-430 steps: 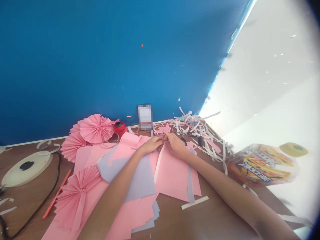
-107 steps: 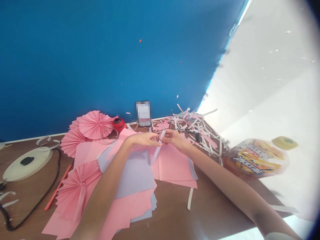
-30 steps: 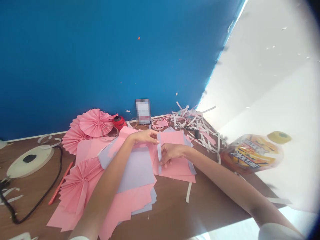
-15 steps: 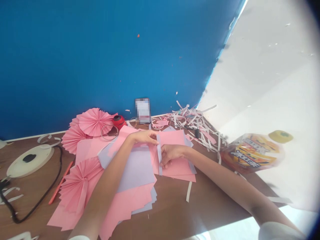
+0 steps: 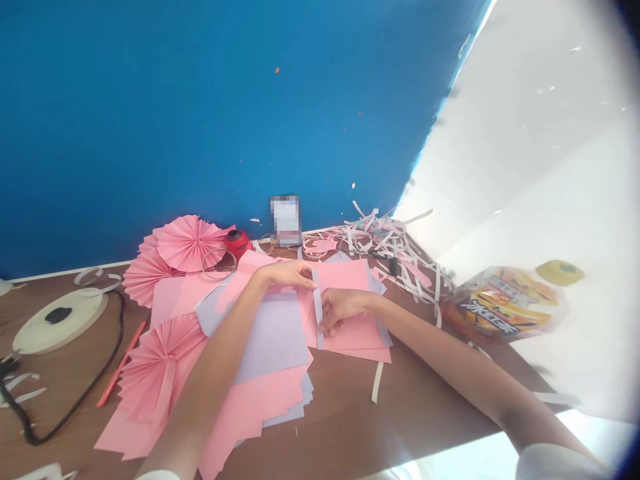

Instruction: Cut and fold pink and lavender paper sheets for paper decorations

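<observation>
A pink sheet of paper [image 5: 350, 275] lies on the brown table, with a narrow lavender strip [image 5: 319, 300] folded along its left edge. At the top end of that strip, my left hand [image 5: 293, 273] pinches the edge between thumb and fingers. My right hand [image 5: 344, 310] rests over the sheet, its curled fingers closed on the strip lower down. Its fingertips partly hide the fold. Under my left forearm spread overlapping pink and lavender sheets [image 5: 277, 327]. Pleated pink paper fans [image 5: 193, 243] stand at the left, and another pleated fan [image 5: 163, 363] lies nearer to me.
Paper strips [image 5: 390, 247] are heaped at the back right. A large drink bottle [image 5: 510, 303] lies at the right by the white wall. A phone [image 5: 285, 221] leans on the blue wall beside a red round object [image 5: 239, 244]. A red pen-like stick [image 5: 121, 363] and black cable [image 5: 103, 393] lie left.
Almost nothing differs. Both hands keep their places at the folded edge, and the right fingers have shifted very slightly along the strip.
</observation>
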`<action>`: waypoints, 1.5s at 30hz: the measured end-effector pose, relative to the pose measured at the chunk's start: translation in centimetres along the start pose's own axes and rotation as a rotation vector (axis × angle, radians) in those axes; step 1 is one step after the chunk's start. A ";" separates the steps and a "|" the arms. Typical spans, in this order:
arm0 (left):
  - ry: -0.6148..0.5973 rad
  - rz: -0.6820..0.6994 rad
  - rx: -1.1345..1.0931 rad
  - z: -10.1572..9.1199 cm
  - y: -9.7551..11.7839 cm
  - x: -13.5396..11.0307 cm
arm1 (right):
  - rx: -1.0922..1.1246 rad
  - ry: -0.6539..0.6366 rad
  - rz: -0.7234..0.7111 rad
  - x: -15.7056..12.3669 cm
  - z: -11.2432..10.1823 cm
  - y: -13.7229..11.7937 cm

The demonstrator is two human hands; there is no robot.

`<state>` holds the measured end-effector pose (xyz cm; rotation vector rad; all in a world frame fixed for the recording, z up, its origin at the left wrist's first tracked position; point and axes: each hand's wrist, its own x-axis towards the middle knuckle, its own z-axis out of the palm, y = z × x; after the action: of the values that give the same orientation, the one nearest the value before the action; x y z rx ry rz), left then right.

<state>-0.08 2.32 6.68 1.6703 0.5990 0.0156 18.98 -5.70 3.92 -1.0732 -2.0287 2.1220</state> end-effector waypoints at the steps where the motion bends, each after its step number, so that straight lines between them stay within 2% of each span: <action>1: -0.002 -0.005 -0.001 0.0 0.0 0.0 | 0.000 0.002 -0.001 0.0 0.0 0.0; 11: 0.020 -0.012 0.050 -0.1 -0.1 -0.1 | 0.012 0.018 0.017 -0.2 0.1 -0.3; 15: 0.018 -0.125 0.173 -0.3 0.4 -0.5 | 0.017 0.001 -0.004 -0.1 0.0 -0.1; 19: 0.044 -0.329 0.380 -0.2 1.9 -1.5 | 0.026 -0.026 -0.025 0.0 -0.2 0.2; 22: 0.073 -0.471 0.506 1.3 3.7 -2.2 | 0.023 -0.025 -0.021 0.1 -0.3 0.3; 24: 0.062 -0.525 0.528 3.3 5.1 -2.5 | 0.018 -0.020 -0.022 0.2 -0.3 0.3; 27: 0.184 -0.550 0.775 6.8 6.9 -2.5 | 0.011 -0.029 -0.041 0.3 -0.3 0.4; 30: 0.115 -0.566 0.851 9.2 7.3 -2.3 | 0.006 -0.044 -0.060 0.4 -0.3 0.3; 33: 0.080 -0.563 0.854 9.8 6.3 -2.3 | -0.015 -0.033 -0.051 0.3 -0.2 0.2; 38: 0.120 -0.572 0.925 10.1 4.5 -1.9 | 0.009 -0.031 -0.045 0.4 -0.1 0.3; 45: 0.111 -0.568 0.940 10.7 4.4 -1.5 | 0.012 -0.031 -0.062 0.5 -0.2 0.6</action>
<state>3.88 -8.44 9.07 2.3276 1.2754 -0.6789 18.92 -5.40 3.19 -0.9692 -2.0320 2.1314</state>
